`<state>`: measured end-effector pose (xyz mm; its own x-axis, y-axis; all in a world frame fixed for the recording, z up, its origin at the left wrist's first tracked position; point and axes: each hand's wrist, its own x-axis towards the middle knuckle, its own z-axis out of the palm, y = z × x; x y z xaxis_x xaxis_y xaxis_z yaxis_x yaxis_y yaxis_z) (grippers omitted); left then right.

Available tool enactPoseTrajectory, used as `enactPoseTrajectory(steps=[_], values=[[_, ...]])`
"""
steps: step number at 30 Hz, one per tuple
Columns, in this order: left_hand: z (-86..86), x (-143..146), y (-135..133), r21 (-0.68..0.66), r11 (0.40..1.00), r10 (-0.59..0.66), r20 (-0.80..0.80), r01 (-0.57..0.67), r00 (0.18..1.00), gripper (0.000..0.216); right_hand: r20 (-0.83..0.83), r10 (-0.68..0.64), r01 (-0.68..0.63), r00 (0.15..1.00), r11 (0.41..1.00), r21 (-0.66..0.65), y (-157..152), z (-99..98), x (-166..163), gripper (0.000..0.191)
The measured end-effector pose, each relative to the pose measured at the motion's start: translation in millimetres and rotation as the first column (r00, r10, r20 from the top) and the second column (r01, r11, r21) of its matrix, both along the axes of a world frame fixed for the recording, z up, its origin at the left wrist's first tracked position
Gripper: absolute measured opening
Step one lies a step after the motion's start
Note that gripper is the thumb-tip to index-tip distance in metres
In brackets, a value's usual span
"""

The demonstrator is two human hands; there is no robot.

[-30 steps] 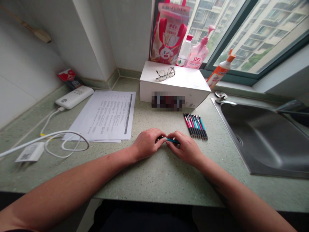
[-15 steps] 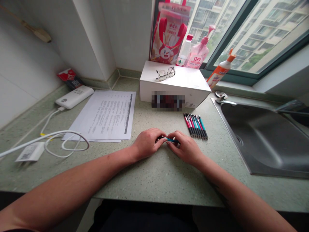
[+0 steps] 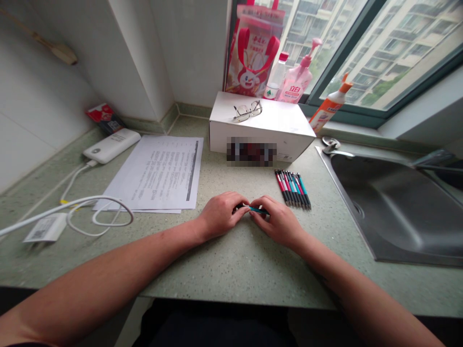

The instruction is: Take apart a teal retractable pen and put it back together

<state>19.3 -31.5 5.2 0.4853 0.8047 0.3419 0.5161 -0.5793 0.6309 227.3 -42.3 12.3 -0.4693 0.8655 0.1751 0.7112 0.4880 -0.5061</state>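
A teal and black pen (image 3: 258, 210) lies crosswise between my two hands, low over the countertop (image 3: 231, 270). My left hand (image 3: 223, 212) pinches its left end between thumb and fingers, and that end is partly hidden. My right hand (image 3: 277, 219) is closed around the other end, with thumb and fingertips on the teal barrel. Just beyond my right hand, several pens (image 3: 292, 189) in red, white and teal with black grips lie side by side in a row.
A white box (image 3: 246, 135) with eyeglasses (image 3: 248, 111) on top stands behind my hands. Printed sheets (image 3: 155, 173), a power bank (image 3: 112, 144), a white cable (image 3: 112, 198) and a charger (image 3: 46, 226) lie left. A steel sink (image 3: 398, 207) is at right; bottles and a bag (image 3: 253, 58) stand by the window.
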Motion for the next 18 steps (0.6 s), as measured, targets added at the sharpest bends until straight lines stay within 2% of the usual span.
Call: enactPoseTrajectory(steps=[18], values=[[0.1,0.0,0.5,-0.004,1.0,-0.006,0.005,0.006,1.0,0.01,-0.025,-0.004,0.004,1.0,1.0,0.002,0.1,2.0,-0.7,0.009]])
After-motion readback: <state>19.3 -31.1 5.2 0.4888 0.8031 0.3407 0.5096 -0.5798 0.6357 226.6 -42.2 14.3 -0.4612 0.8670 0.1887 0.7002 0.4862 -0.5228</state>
